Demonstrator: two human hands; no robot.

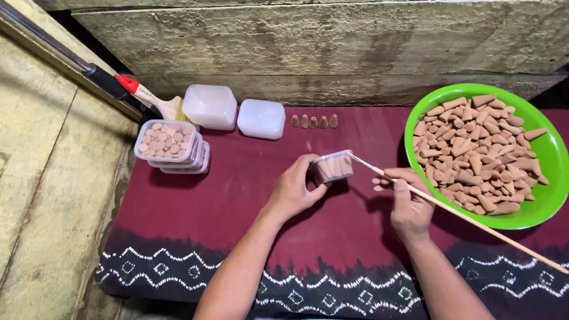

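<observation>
Clear tub (333, 167) and stick (450, 210) in 2 hands; 5 cones (314, 121) behind.

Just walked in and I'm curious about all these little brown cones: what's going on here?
A person sits at a maroon cloth. The left hand tilts a small clear tub of cones, while the right hand pokes a thin wooden stick into it. A green bowl heaped with cones sits right; filled stacked tubs, two lids and five loose cones lie beyond.
</observation>
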